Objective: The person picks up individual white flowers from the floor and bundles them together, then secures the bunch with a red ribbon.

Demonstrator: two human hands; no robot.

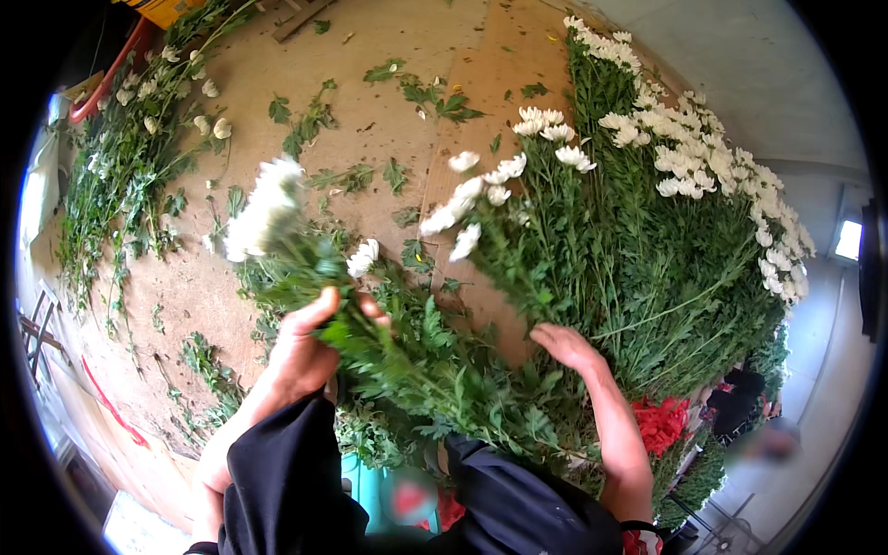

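My left hand (305, 343) is closed around the stems of a bunch of white chrysanthemums (267, 208). The blooms point up and left and are blurred. Leafy stems (444, 388) of this bunch trail down to the right, across my lap. My right hand (565, 345) reaches to the lower edge of several chrysanthemum stems (527, 277) with white heads, at the near side of a large pile. Its fingertips are partly hidden among the leaves, so whether they grip a stem is unclear. One white bloom (363, 258) lies beside the bunch in my left hand.
The large chrysanthemum pile (666, 277) spreads across the right of the brown board surface (388, 41). Other stems with white blooms (132, 152) lie at the left. Loose leaves (312, 125) are scattered between. Red strips (659, 423) lie at lower right, near another person (739, 402).
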